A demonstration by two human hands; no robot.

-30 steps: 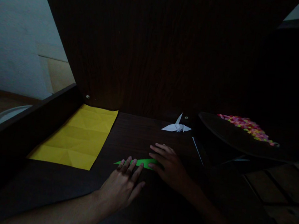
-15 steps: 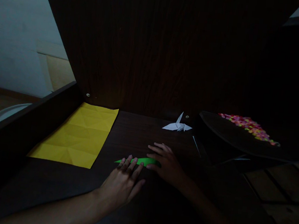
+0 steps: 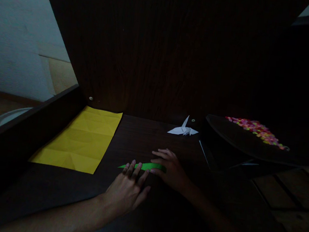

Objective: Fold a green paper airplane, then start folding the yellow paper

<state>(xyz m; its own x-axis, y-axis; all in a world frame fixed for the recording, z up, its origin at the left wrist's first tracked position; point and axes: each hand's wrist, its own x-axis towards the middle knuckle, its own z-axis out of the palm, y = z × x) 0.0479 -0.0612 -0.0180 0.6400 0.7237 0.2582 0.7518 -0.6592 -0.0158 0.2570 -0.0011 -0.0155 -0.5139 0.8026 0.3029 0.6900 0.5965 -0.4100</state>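
Note:
A narrow piece of folded green paper (image 3: 153, 166), pointed at its left end, lies on the dark wooden surface in front of me. My left hand (image 3: 128, 184) is laid over its left part, fingers flat and apart, with the fingertips pressing on the paper. My right hand (image 3: 169, 170) has its thumb on the near side and index finger on the far side of the paper's curved right end. Its other fingers are spread beyond. Farther back stands a white folded paper crane (image 3: 183, 131). To the left, a creased yellow paper sheet (image 3: 82, 139) lies flat.
A raised dark ledge (image 3: 25, 120) runs along the left side, and a tall dark panel (image 3: 150, 56) rises behind. On the right, a dark curved shelf (image 3: 232, 138) carries a heap of small pink, red and yellow pieces (image 3: 258, 132). A thin pale strip (image 3: 204, 151) lies near it.
Both hands keep nearly the same place on the green paper. The view has shifted very slightly and looks a little darker.

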